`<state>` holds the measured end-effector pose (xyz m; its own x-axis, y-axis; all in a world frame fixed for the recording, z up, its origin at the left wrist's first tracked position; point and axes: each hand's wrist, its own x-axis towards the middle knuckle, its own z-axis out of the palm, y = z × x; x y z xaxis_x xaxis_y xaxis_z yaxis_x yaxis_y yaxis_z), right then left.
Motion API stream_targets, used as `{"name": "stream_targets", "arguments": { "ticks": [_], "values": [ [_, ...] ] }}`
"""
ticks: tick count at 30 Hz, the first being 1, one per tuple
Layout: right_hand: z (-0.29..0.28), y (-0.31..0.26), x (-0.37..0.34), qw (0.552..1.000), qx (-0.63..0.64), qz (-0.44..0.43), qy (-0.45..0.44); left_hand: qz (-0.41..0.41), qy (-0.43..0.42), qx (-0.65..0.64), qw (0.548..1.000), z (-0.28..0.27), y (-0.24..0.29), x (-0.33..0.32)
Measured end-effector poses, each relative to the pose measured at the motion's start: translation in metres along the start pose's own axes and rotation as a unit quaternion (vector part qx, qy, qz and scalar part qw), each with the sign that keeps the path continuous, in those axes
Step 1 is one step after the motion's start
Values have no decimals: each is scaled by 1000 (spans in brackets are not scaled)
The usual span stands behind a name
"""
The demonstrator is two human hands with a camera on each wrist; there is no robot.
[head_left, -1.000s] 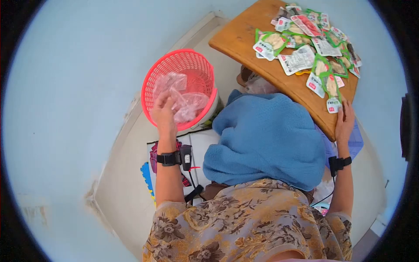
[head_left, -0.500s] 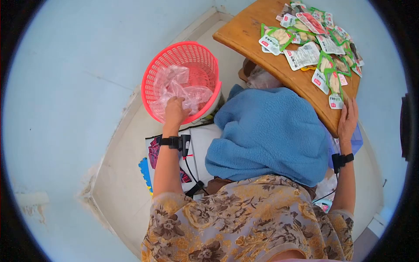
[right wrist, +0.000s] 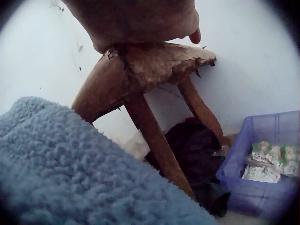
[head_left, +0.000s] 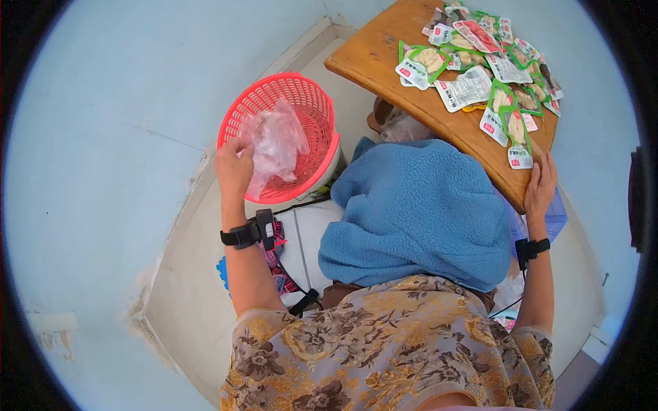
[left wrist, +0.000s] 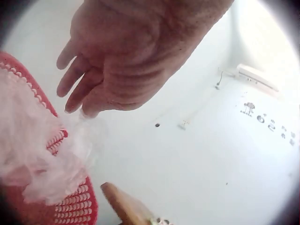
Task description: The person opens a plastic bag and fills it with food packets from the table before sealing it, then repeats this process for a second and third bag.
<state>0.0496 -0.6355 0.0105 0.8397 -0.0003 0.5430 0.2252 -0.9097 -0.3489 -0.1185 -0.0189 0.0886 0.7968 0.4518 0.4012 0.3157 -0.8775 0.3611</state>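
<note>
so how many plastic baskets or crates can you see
2: a round red mesh plastic basket by the left hand, and a see-through purple plastic crate, lower down near the right hand. Others may be hidden under the brown wooden table.

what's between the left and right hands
In the head view, going from the left hand to the right hand: thin clear plastic, the side of the red basket, the blue fleece, then a corner of the wooden table.

A blue fleece [head_left: 418, 212] lies between the left fingers [head_left: 243, 145] and the right fingers [head_left: 547, 170], closer to the body than either. A purple crate [right wrist: 253, 194] sits below the right fingers; pale blue wall [head_left: 137, 82] rises outward of the left ones.
</note>
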Motion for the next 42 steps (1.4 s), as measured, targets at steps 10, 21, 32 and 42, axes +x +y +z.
{"name": "stream_targets", "arguments": {
  "ticks": [10,21,32,42],
  "values": [
    [2,13,-1,998,4,-20,59,-151,-72,-707,687,-47,52,-4],
    [-76,-157,-8,761,587,109,-253,-164,-275,-906,277,-6,164,-38],
    [-51,-162,-31,607,690,233,-318,-146,-331,-836,413,37,184,-61],
    [-50,-158,-35,706,626,261,-201,-296,-333,-725,525,54,168,-80]
  ]
}}
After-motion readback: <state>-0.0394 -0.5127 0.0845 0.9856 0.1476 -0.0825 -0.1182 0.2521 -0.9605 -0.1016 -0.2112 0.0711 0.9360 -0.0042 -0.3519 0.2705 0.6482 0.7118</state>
